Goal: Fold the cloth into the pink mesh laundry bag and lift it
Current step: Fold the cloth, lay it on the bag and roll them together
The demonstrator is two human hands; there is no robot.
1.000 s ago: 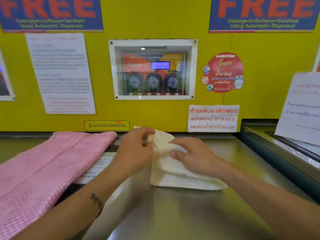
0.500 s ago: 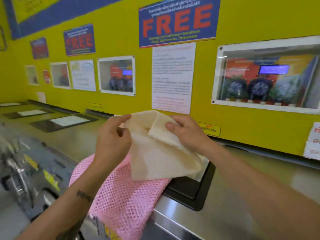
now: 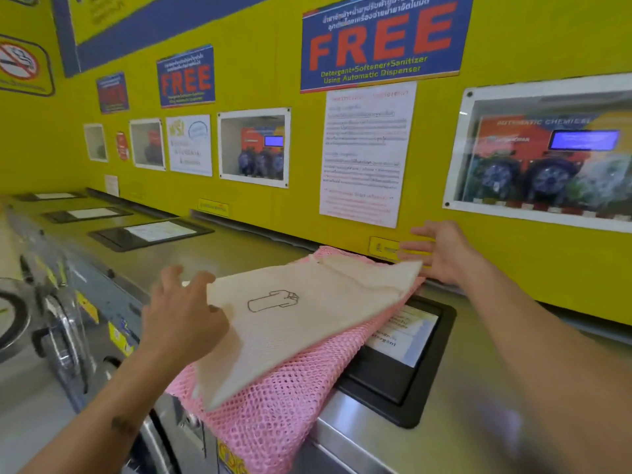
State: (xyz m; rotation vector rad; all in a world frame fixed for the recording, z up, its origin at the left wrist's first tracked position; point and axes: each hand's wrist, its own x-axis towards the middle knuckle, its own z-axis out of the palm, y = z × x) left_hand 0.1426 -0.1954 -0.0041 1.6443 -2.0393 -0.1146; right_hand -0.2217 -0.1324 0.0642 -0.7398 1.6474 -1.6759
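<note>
One cream cloth lies spread across the middle of the frame, a small outline drawing printed near its centre, and it rests on top of the one pink mesh laundry bag, not inside it. The bag lies flat on the steel counter and droops over the counter's front edge at lower centre; whether anything is in the bag cannot be told. Two hands are in view. The left hand, at centre left, touches the cloth's near left edge with its fingers spread and raised, gripping nothing. The right hand, at centre right against the yellow wall, is flat and spread wide, its palm at the cloth's far right corner, nothing pinched. Just right of the bag, partly under it, is a black-framed panel sunk in the counter; three more like it run off toward the left. On the wall hang three blue signs reading FREE, the nearest at top centre, and four white-framed windows, the nearest showing an orange machine at right.
</note>
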